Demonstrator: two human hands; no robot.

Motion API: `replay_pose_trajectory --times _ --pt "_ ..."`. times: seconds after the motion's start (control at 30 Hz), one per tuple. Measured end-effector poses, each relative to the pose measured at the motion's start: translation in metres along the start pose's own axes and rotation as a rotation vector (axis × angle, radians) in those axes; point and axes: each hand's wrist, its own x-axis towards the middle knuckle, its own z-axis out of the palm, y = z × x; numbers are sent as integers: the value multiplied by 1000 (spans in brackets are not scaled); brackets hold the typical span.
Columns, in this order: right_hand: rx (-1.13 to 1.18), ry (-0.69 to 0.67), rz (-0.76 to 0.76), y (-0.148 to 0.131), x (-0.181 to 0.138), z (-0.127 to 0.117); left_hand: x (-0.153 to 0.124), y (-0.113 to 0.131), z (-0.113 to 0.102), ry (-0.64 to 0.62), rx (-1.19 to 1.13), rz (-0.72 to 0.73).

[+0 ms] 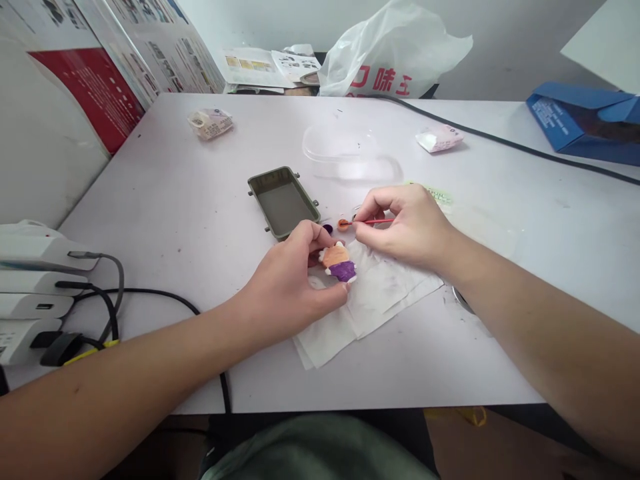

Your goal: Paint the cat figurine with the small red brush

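My left hand (pixel 295 283) grips a small white figurine (pixel 340 262) by its edges, its upper part painted orange and its lower part purple. A thin red paintbrush (pixel 379 221) is pinched between the fingers of my right hand (pixel 405 223). The brush tip is at a little pot of orange paint (pixel 343 225). Next to it, a purple paint pot (pixel 327 229) shows partly behind my left fingers. Under the figurine lie white tissues (pixel 380 290). An olive-green open tray (pixel 284 202) stands just beyond my left hand.
Clear plastic containers (pixel 350 155) and two crumpled wrappers (pixel 211 124) lie farther back. A black cable (pixel 500 140) runs toward a blue box (pixel 585 123). Power strips with plugs (pixel 40 293) occupy the left edge. A white plastic bag (pixel 390 53) stands behind the table.
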Motion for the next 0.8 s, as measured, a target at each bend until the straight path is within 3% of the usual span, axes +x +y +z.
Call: replay_pose_trajectory --times 0.63,0.8 --pt "31 88 43 -13 -11 -15 3 -1 1 -2 6 -8" --pt "163 -38 -28 -25 -21 -14 3 -1 2 -2 -6 15"
